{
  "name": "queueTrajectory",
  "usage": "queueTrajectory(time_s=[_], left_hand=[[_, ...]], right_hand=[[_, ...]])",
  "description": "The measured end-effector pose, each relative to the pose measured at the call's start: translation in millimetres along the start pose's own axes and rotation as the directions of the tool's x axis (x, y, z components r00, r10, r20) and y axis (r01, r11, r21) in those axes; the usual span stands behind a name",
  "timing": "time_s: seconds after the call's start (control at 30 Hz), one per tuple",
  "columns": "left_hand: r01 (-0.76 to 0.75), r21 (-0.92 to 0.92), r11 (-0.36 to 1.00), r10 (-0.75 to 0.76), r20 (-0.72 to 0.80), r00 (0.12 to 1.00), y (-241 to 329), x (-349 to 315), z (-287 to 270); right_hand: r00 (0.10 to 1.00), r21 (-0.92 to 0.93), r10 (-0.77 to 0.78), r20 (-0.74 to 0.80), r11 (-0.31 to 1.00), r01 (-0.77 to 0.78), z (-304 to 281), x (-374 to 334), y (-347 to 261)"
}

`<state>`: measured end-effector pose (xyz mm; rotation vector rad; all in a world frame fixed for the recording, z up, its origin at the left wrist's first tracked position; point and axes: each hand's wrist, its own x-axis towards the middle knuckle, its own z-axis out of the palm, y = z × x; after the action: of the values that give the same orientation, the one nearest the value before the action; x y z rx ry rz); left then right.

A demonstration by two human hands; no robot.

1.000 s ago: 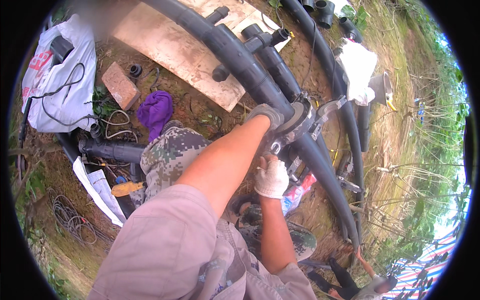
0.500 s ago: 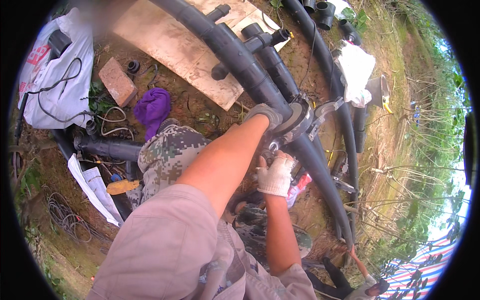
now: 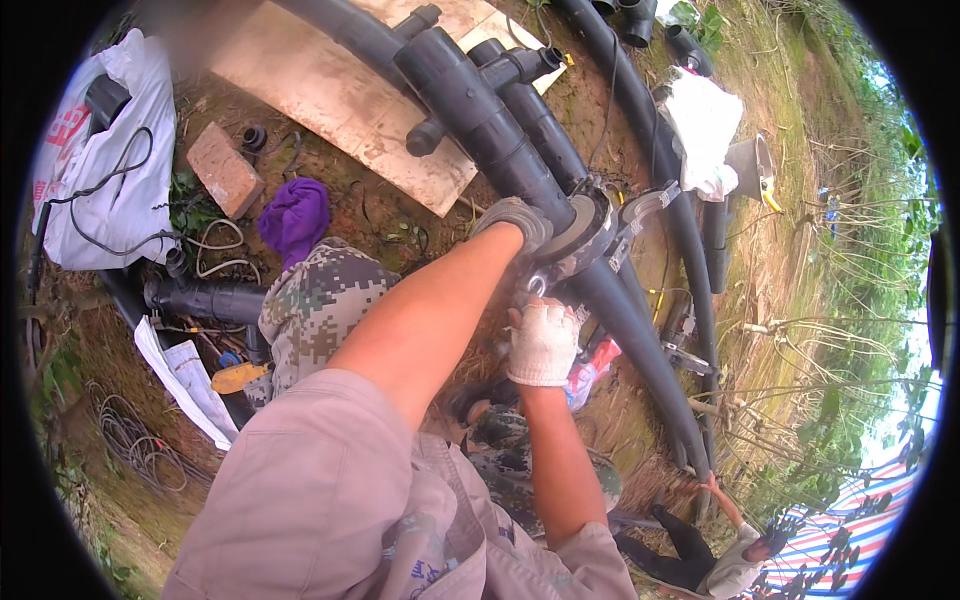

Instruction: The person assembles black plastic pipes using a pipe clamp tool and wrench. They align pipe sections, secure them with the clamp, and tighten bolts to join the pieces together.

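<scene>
While right hand grips ring bolt, left at pipe, grip unclear, soil, brush

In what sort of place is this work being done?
Probably an outdoor pipe-fitting site: long black pipes stretch over bare earth, a ring-shaped clamp sits around one, and green plants grow along the right side.

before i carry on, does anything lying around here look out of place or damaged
Crumpled purple cloth lies on the dirt beside the reddish rectangular brick, and thin grey cable sprawls in tangled loops at lower left; both look untidy. I see no clear damage.
</scene>
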<state>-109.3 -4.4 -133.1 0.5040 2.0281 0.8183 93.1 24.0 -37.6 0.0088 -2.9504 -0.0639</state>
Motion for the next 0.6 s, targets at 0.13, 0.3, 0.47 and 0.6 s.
queueTrajectory(time_s=[0.13,0.3,0.47,0.6], left_hand=[[0.161,-0.19,0.968,-0.16,0.021,0.987,20,-48,-34],[0.156,-0.235,0.959,-0.161,-0.001,0.987,20,-56,-37],[0.167,-0.261,0.951,-0.162,0.04,0.986,18,-56,-41],[0.156,-0.26,0.953,-0.159,0.012,0.987,15,-47,-31]], right_hand=[[0.923,-0.029,0.278,0.267,0.959,-0.28,-9,6,-11],[0.754,-0.199,0.448,0.481,0.893,-0.404,-14,16,-15],[0.928,-0.055,0.146,0.342,0.989,-0.135,-7,-3,1],[0.888,0.201,0.324,0.326,0.894,-0.4,5,-5,-2]])
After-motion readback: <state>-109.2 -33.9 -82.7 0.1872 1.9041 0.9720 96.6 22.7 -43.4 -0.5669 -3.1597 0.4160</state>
